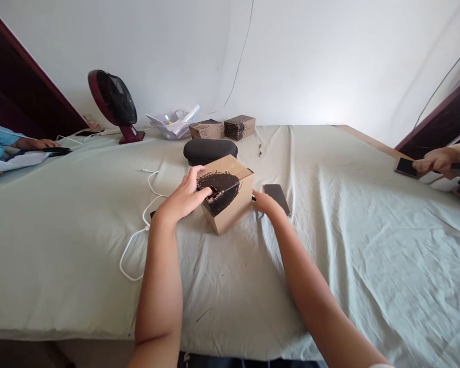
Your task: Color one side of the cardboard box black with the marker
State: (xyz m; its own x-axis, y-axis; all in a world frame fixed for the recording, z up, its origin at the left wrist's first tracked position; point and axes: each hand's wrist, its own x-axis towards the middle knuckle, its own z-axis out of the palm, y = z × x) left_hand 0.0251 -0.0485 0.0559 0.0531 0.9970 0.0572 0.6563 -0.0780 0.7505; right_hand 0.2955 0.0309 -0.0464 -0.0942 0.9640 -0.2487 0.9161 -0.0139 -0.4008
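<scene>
A small cardboard box (233, 207) with a patch scribbled black on its top and near side stands on the sheet-covered table (329, 245) in front of me. My left hand (184, 197) rests on the box's left top corner, fingers curled against the black patch. My right hand (263, 203) is at the box's right side, fingers closed near a thin dark object I cannot make out. A dark phone (276, 197) lies just right of that hand.
A white cable (138, 240) loops left of the box. Behind it lie a black padded case (210, 150), two more marked boxes (222, 128), a clear plastic tray (170, 124) and a red fan (117, 105). Other people's hands show at the far left (38, 144) and far right (435, 161).
</scene>
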